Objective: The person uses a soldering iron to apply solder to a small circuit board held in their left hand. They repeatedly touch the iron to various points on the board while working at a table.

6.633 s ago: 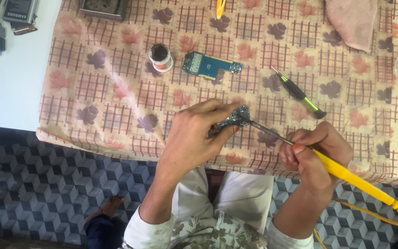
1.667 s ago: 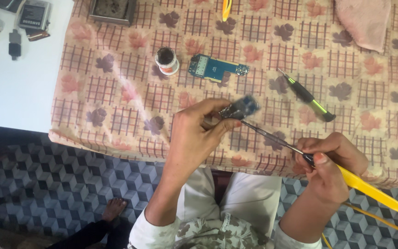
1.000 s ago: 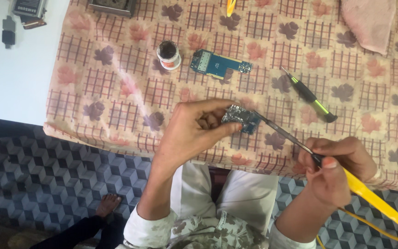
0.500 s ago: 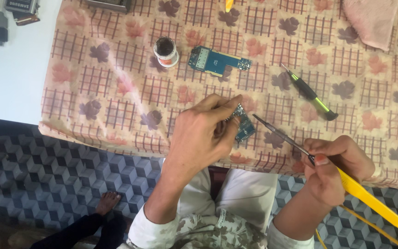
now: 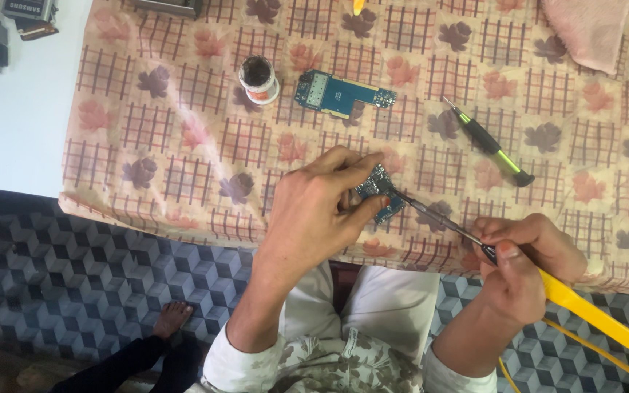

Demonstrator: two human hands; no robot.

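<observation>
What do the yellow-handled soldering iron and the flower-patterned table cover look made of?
Yellow-handled soldering iron: glossy yellow handle, probably plastic; thin grey shaft, dull metal by its look. Flower-patterned table cover: faint sheen and soft folds at the edge suggest plastic-coated sheet, though it could be cloth.

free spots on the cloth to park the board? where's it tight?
Bare cloth left of the left hand, below the small jar. More on the right, between the screwdriver and pink rag. Crowded at the front edge: small circuit board, soldering iron and right hand together.
</observation>
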